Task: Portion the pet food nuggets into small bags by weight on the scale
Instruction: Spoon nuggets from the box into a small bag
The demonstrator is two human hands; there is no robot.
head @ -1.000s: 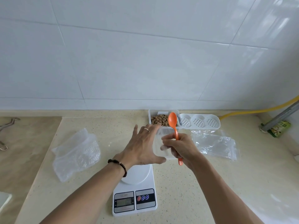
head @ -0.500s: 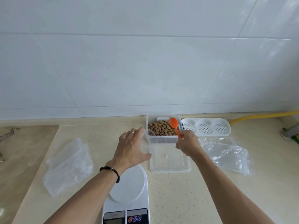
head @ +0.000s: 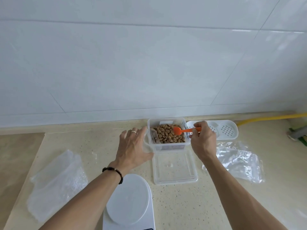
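A clear plastic container point(head: 167, 147) of brown pet food nuggets point(head: 167, 135) stands by the wall. My right hand point(head: 203, 141) pinches the handle of an orange spoon point(head: 182, 130), whose bowl lies on the nuggets. My left hand point(head: 132, 146) rests with straight fingers against the container's left wall. The container's clear lid point(head: 174, 170) lies flat just in front of it. The white scale point(head: 129, 201) sits nearest me with nothing on its round platter. Its display is out of view.
A stack of clear small bags point(head: 56, 185) lies at the left and another stack of bags point(head: 239, 161) at the right. A white perforated tray point(head: 222, 130) sits behind my right hand. A yellow hose point(head: 265, 118) runs along the wall.
The clear lid, held up by both hands a second ago, now lies on the counter. My right hand swung the spoon down onto the nuggets. My left hand moved to the container's side.
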